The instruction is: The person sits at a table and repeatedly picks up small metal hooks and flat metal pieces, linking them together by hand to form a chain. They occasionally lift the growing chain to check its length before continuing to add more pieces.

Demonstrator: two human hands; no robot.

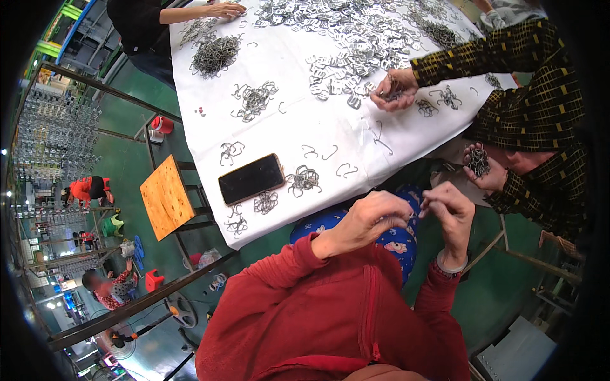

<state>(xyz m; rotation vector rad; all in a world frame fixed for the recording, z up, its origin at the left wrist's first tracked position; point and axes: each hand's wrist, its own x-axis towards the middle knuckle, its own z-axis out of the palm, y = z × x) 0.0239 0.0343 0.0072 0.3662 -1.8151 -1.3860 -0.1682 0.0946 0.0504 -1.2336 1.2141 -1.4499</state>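
My left hand (368, 219) is curled over my lap, fingers closed on a small metal piece that is barely visible. My right hand (448, 209) is pinched close beside it, fingertips almost touching the left hand's; what it holds is hidden. Both come out of red sleeves. Just beyond them the white-covered table (330, 133) carries loose wire hooks (346, 169), small clusters of hooks (305, 180) and a black phone (251, 179) near its front edge. A large heap of flat metal buckles (356, 38) lies further back.
A person in a dark yellow-checked top sits at right, one hand (394, 89) on the table picking hooks, the other (483, 166) cupping a handful. Another person's hand (222, 9) reaches in at the far side. A wooden stool (166, 197) stands left of the table.
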